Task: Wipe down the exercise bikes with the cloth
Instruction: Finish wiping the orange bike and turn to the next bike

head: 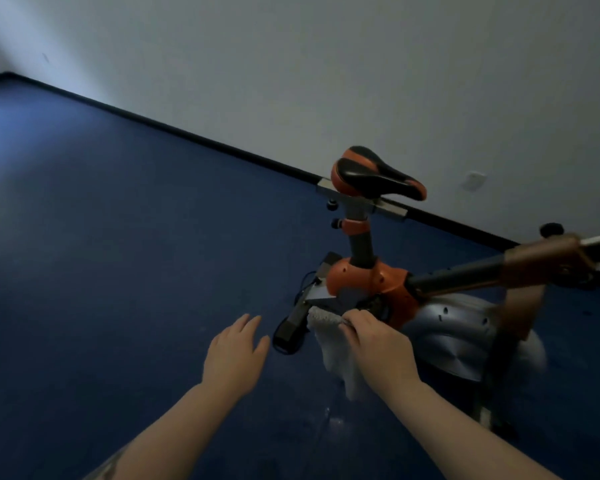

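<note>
An orange and grey exercise bike (374, 278) stands right of centre, with a black and orange saddle (378, 174) on top and a grey flywheel cover (454, 334) at the lower right. My right hand (378, 344) grips a white cloth (329, 344) and holds it against the bike's frame beside the pedal crank. The cloth hangs down below that hand. My left hand (234, 351) hovers to the left with fingers straight, holding nothing and apart from the bike. A black pedal (288, 329) sits between the two hands.
Blue floor (118, 271) spreads out to the left and in front. A white wall (326, 81) with a black skirting runs behind the bike. A dark handlebar post (499, 268) reaches out to the right edge.
</note>
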